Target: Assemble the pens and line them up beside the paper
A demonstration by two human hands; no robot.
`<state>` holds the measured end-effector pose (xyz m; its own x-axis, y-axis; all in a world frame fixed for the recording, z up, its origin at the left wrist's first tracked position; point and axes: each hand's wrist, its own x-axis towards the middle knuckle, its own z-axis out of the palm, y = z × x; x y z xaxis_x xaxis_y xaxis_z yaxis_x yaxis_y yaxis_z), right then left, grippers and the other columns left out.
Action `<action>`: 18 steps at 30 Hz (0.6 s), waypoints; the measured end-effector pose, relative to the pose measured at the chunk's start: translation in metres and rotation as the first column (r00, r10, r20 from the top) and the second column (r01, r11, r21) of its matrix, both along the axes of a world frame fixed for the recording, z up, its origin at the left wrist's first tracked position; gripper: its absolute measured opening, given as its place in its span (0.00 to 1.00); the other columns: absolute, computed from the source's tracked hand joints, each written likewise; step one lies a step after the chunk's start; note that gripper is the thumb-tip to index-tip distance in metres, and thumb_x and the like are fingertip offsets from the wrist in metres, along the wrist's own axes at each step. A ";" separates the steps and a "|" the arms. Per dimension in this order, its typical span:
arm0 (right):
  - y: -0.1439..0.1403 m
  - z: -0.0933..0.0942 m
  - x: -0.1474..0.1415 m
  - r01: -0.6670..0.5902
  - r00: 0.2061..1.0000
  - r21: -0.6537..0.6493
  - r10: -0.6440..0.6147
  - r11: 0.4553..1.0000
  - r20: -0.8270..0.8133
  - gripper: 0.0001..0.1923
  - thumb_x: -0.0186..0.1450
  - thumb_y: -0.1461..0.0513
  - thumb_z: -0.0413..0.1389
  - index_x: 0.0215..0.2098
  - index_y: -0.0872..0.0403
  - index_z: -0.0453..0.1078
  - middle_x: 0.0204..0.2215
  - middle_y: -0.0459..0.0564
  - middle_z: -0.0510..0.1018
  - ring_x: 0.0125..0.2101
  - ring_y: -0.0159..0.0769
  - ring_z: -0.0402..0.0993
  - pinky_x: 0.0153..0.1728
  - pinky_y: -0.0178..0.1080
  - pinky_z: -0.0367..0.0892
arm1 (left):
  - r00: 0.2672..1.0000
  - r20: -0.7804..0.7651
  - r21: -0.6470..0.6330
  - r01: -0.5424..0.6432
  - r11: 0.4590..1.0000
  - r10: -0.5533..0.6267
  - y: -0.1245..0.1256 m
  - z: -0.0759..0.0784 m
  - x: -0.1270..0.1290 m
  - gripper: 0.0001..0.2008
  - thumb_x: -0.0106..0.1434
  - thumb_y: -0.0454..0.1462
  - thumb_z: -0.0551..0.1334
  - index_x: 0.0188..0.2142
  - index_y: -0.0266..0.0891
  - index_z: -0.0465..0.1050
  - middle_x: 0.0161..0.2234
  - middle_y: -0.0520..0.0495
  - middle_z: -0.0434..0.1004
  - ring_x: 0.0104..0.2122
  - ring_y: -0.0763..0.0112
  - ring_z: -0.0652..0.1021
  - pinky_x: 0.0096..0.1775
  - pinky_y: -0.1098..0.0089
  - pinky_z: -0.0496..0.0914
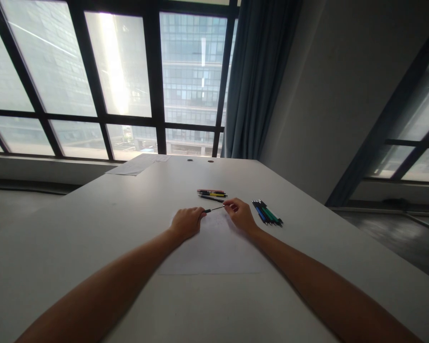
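Evidently, the left hand (186, 223) was closed on a slim black pen barrel (207, 210), the right hand (240, 215) pinching its thin dark rod (217, 207) above white paper (214, 255); keeping both aligned seemed wisest.

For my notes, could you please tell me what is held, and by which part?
A pen: the left hand grips its thicker dark end; the right hand pinches its thin end.

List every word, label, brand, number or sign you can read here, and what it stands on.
No text can be read anywhere.
Near sheet: faint marks, too blurred to read.
Far papers: too small to read.
Held pen, loose pens: nothing legible.
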<state>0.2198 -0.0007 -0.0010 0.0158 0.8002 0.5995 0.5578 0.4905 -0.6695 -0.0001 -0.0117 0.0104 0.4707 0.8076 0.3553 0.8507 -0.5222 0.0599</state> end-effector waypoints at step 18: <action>0.005 0.001 0.008 -0.019 0.998 0.063 0.022 0.998 -0.052 0.10 0.62 0.61 0.53 0.35 0.54 0.76 0.35 0.50 0.77 0.29 0.35 0.72 0.33 0.39 0.69 | 0.999 0.000 -0.031 -0.045 0.999 0.045 0.003 -0.003 0.001 0.15 0.72 0.42 0.47 0.42 0.41 0.71 0.40 0.45 0.81 0.37 0.60 0.80 0.34 0.66 0.68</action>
<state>0.2274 0.0045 -0.0003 0.0328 0.7615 0.6473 0.5119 0.5435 -0.6653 0.0008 -0.0088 0.0070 0.4332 0.8386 0.3303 0.8733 -0.4812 0.0763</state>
